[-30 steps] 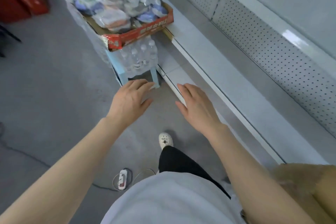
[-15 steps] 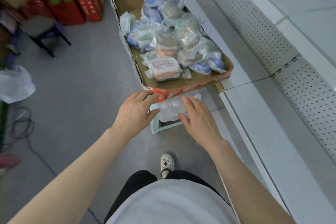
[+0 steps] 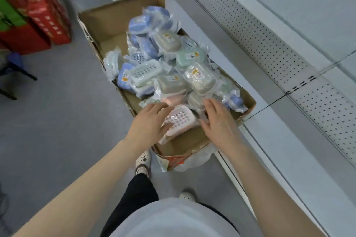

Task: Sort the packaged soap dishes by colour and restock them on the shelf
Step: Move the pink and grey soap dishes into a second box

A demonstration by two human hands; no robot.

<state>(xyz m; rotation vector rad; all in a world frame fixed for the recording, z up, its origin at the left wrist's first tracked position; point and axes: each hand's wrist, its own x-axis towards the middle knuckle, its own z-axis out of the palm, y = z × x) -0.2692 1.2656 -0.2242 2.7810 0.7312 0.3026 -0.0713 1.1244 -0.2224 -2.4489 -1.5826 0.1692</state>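
View: head camera, looking down over both forearms.
Stock: a cardboard box point(image 3: 107, 25) beside the shelf point(image 3: 289, 150) holds a loose heap of bagged soap dishes; blue packs point(image 3: 138, 25) lie mostly at the far side, beige packs point(image 3: 167, 41) and a green pack point(image 3: 189, 56) in the middle.
Target, by my judgement: the pink soap dish point(image 3: 180, 119), grid face up, at the near end of the heap, directly between the hands.
Left hand point(image 3: 148, 125): fingers loosely spread, holding nothing; the thumb seems to rest on the pink pack's left end.
Right hand point(image 3: 219, 123): fingers spread and relaxed, holding nothing, just beside the pack's right edge.
Key relation: the pack's long axis runs from near-left to far-right, so the hands flank its two ends; the left looks slightly nearer.
Shelf: the white board lies to the right, in front of the pegboard panel point(image 3: 260, 40); no soap dishes are visible on it.
Next move, likely: close both hands on the pink pack and lift.
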